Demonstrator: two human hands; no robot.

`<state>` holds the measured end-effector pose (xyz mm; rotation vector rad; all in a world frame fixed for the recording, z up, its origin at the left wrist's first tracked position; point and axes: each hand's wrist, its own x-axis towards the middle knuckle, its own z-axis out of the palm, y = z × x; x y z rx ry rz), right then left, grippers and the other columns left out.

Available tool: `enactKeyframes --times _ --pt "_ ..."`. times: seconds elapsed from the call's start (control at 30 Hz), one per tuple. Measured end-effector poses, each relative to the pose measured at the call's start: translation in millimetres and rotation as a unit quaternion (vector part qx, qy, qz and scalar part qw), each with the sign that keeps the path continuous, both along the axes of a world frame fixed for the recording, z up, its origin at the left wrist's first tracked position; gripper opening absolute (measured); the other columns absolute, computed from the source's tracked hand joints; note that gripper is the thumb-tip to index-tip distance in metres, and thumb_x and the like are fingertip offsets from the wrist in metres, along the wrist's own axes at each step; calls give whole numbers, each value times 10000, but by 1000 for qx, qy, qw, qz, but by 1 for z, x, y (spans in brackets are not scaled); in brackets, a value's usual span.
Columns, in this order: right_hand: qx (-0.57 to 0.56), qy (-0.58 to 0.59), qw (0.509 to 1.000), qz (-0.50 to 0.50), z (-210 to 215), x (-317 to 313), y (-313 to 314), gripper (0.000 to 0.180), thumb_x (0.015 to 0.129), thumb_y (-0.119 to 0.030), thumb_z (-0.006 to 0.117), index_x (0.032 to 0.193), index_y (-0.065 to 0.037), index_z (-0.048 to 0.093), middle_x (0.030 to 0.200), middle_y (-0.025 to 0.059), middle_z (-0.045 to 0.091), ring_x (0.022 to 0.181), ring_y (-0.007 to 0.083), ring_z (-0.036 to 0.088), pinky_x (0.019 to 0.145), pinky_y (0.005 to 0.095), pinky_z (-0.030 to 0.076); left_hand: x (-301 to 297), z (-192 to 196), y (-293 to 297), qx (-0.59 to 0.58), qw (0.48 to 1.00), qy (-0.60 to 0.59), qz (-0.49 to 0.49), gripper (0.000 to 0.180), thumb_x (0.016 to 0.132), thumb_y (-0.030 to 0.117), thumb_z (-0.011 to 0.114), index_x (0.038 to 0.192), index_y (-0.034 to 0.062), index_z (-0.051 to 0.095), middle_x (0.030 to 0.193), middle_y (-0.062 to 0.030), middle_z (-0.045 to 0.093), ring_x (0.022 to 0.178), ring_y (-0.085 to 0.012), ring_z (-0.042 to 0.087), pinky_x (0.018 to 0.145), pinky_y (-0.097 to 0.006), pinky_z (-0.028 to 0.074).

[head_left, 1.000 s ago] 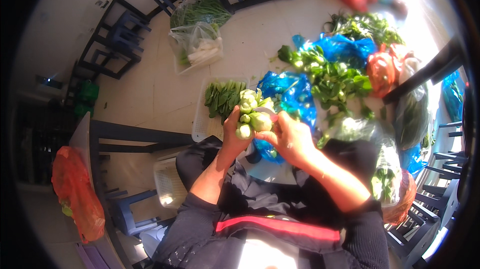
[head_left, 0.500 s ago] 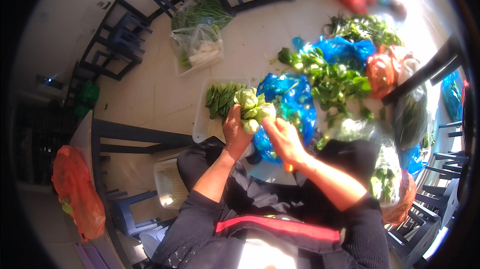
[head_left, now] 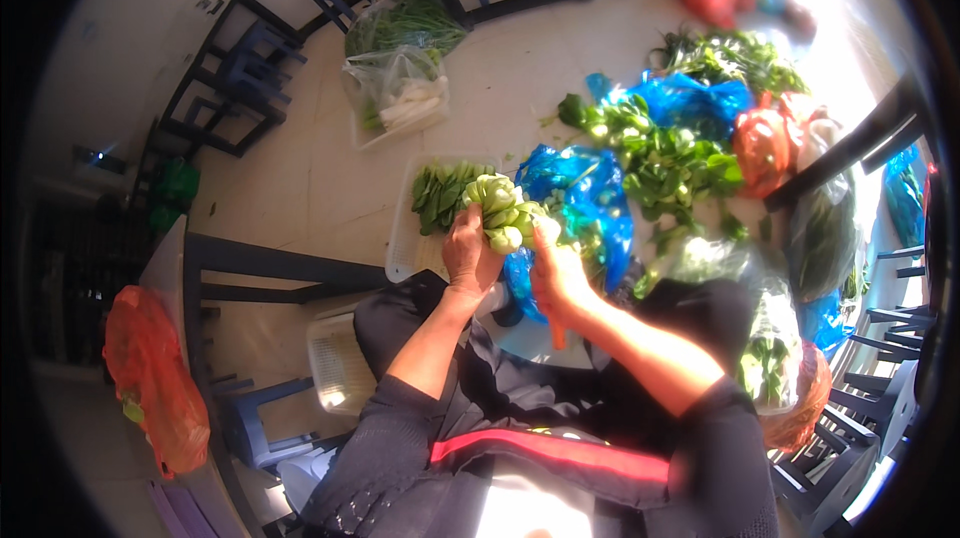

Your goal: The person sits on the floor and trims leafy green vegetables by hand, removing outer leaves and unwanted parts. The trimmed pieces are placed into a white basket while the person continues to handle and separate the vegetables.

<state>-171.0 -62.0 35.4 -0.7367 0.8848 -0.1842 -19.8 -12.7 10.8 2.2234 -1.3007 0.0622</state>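
Note:
My left hand (head_left: 473,256) is closed round a bunch of bok choy (head_left: 494,202), its pale green stem ends bunched together above the thumb. My right hand (head_left: 558,280) is at the right side of the bunch, fingers wrapped round a tool with an orange handle (head_left: 558,331). The handle sticks out below the fist; the tool's working end is hidden. Dark green leaves (head_left: 440,198) lie just left of the bunch, over a white plastic basket (head_left: 402,243). Whether those leaves belong to the held bunch I cannot tell. A blue plastic bag (head_left: 600,198) lies right behind my right hand.
More leafy greens (head_left: 680,163) spread on the floor at the right, beside an orange-red bag (head_left: 762,148). A clear bag with white vegetables (head_left: 412,103) stands at the far left. A dark table leg (head_left: 290,263) and a second white basket (head_left: 335,363) are by my left knee.
My right hand has shifted slightly left and turned more upright, its thumb now up against the stem ends. The orange handle has swung to point downward. My left hand has barely moved.

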Motion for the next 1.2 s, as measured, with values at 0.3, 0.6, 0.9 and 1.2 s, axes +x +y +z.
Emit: enactKeyframes --times 0.3,0.6,0.9,1.2 --pt "-416 26 909 -11 -11 0 9 555 916 -540 613 858 3 514 674 136 580 624 267 582 605 385 479 6 -25 -5 -71 960 269 -28 416 807 346 709 1092 95 539 984 -155 666 894 -375 660 743 -478 528" --pt "-503 74 861 1 -17 6 11 520 916 -484 636 952 19 509 709 186 618 649 375 619 615 445 489 -5 -13 2 19 999 13 -33 387 808 292 688 1052 33 533 959 -195 641 884 -396 645 735 -471 529" --pt "-439 63 896 30 -20 8 15 427 1006 -385 498 1241 -44 605 898 221 677 814 359 661 767 417 508 -7 -2 -1 125 991 38 26 384 820 304 675 1042 25 533 1060 -227 624 959 -398 632 812 -490 509" --pt "-179 23 984 -13 12 -7 -1 512 1021 -491 451 792 -39 525 575 53 515 516 167 511 516 346 448 5 -8 -4 37 998 -16 46 415 803 298 717 1080 61 521 966 -190 653 901 -411 642 760 -497 521"
